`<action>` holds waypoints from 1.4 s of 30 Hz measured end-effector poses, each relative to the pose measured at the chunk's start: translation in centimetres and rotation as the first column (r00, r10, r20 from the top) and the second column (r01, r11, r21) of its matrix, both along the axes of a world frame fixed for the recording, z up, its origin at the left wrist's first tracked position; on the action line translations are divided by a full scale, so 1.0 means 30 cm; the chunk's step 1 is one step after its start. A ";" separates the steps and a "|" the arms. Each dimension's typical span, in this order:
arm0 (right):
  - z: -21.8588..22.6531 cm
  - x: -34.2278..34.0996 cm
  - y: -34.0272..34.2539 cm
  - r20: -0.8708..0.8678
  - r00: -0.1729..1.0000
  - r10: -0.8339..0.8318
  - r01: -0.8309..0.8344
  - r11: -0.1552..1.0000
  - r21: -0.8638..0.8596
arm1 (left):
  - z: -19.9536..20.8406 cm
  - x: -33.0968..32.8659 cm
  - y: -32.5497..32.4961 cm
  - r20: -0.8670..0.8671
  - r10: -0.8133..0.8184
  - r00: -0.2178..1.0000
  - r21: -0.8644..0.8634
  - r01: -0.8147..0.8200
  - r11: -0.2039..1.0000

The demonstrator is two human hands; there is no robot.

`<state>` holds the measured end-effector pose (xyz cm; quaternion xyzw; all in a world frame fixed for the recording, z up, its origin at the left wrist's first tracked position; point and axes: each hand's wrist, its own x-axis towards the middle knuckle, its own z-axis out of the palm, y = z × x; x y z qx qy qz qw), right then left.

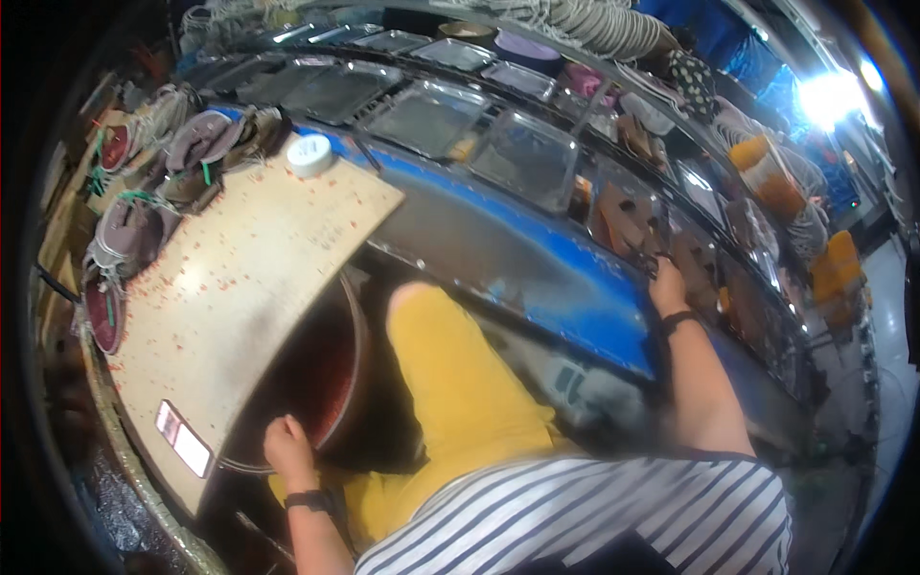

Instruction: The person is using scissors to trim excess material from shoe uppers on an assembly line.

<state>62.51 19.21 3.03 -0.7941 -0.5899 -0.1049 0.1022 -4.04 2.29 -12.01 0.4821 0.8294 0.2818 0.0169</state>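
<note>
My left hand [289,448] is closed in a loose fist over the near rim of a large round tub [359,355] with a reddish inside. Whatever its fingers hold, if anything, is hidden. Far to the right, my right hand [668,287] reaches out to the metal rack's edge. Its fingers are curled at a small dark object [644,259], too unclear to name. Partly over the tub lies a pale board [259,259] strewn with small reddish bits. A phone [184,439] with a lit screen rests on the board's near end.
Shoes [125,230] with cords and green strips line the board's left side. A round white container [310,155] sits at its far end. Beyond a blue metal panel [537,278] run rows of metal trays [426,117]. Coiled rope [594,24] is piled behind them.
</note>
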 end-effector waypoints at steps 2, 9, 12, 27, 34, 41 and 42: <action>-0.009 0.056 0.053 0.017 1.000 0.019 -0.020 0.997 0.071 | 0.033 0.020 0.007 -0.011 -0.027 1.000 -0.009 0.027 1.000; -0.087 0.252 0.223 -0.204 0.978 0.040 -0.030 0.998 0.051 | 0.058 0.053 -0.042 0.013 -0.049 0.999 -0.114 0.050 0.992; -0.099 0.309 0.260 -0.306 0.950 0.055 -0.055 0.998 0.009 | 0.057 0.051 -0.077 0.202 -0.062 0.977 -0.059 0.076 0.995; -0.019 0.078 0.319 -0.079 0.985 0.156 -0.162 0.984 -0.071 | 0.070 0.049 -0.166 0.351 -0.011 0.936 0.030 0.000 1.000; -0.082 0.259 0.483 -0.139 0.979 0.150 -0.159 0.985 -0.059 | 0.151 0.079 -0.160 0.345 -0.005 0.939 0.061 -0.017 0.998; 0.108 -0.530 0.373 -0.148 0.673 0.724 -0.677 0.684 0.271 | 0.249 0.130 -0.184 0.532 0.061 0.845 0.017 -0.083 0.996; 0.120 -0.649 0.318 -0.190 0.590 0.785 -0.726 0.618 0.302 | 0.279 0.147 -0.185 0.586 0.068 0.807 -0.003 -0.082 0.997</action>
